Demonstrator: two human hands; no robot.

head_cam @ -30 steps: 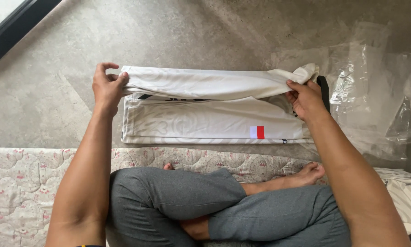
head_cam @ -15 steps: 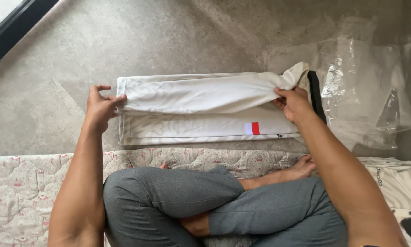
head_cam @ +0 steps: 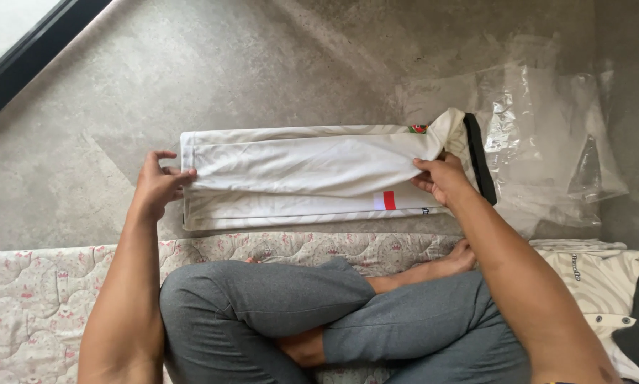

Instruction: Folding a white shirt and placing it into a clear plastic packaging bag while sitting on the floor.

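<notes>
So you're sitting cross-legged in grey trousers [head_cam: 277,306] on a quilted floral mat [head_cam: 42,306], with a white garment [head_cam: 312,178] folded into a long flat strip on the grey stone floor [head_cam: 277,64] right in front of your knees. Your left hand [head_cam: 157,186] is at the strip's left end, fingers spread and mostly loose, with just the thumb and a fingertip pinching the edge of the top layer. Your right hand [head_cam: 442,178] is at the other end, curled around the top fold with the cloth gripped between thumb and fingers, so that layer runs in a shallow sag between your two hands. Under it, the lower layer lies flat on the floor, and there's a small red patch [head_cam: 388,200] showing near your right hand. A black trim band [head_cam: 479,160] runs along the garment's right end, just past your knuckles. Beyond that, a crumpled clear plastic bag [head_cam: 547,135] sits on the floor, touching or just beside the garment's end, can't really tell which. Off by your right knee there's another white piece of clothing [head_cam: 597,277] with dark markings, lying on its own, well apart from the one you're holding.
</notes>
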